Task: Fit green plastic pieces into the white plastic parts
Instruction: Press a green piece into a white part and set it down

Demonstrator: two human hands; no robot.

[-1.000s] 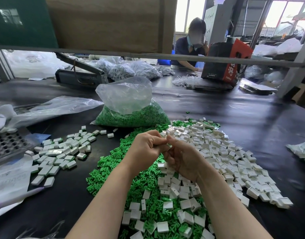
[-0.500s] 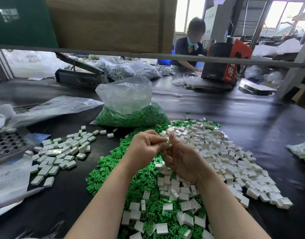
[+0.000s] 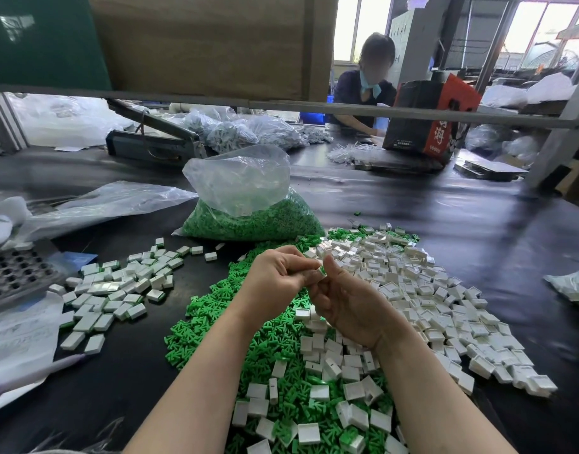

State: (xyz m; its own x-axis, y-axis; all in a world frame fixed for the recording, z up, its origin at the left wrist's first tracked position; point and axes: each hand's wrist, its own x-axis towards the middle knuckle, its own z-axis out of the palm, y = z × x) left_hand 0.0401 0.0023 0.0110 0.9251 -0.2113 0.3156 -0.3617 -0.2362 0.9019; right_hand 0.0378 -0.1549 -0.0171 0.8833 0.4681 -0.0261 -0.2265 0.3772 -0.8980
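My left hand (image 3: 276, 276) and my right hand (image 3: 350, 303) meet above the middle of the table. Together their fingertips pinch one small white part with a green piece (image 3: 321, 271) in it. Below them lies a heap of loose green pieces (image 3: 216, 322), mixed toward me with white parts. A wide heap of white parts (image 3: 429, 290) spreads to the right. A separate group of white parts showing green edges (image 3: 114, 290) lies to the left.
A clear bag of green pieces (image 3: 249, 217) stands behind the heaps. A flat plastic bag (image 3: 101, 204), a perforated tray (image 3: 16, 273) and paper sheets (image 3: 19, 332) lie left. Another bag (image 3: 573, 286) sits at the right edge. A person (image 3: 370, 86) works across the black table (image 3: 478, 224).
Both hands stay together over the heaps, shifting only slightly. The green piece now shows at my right thumb tip.
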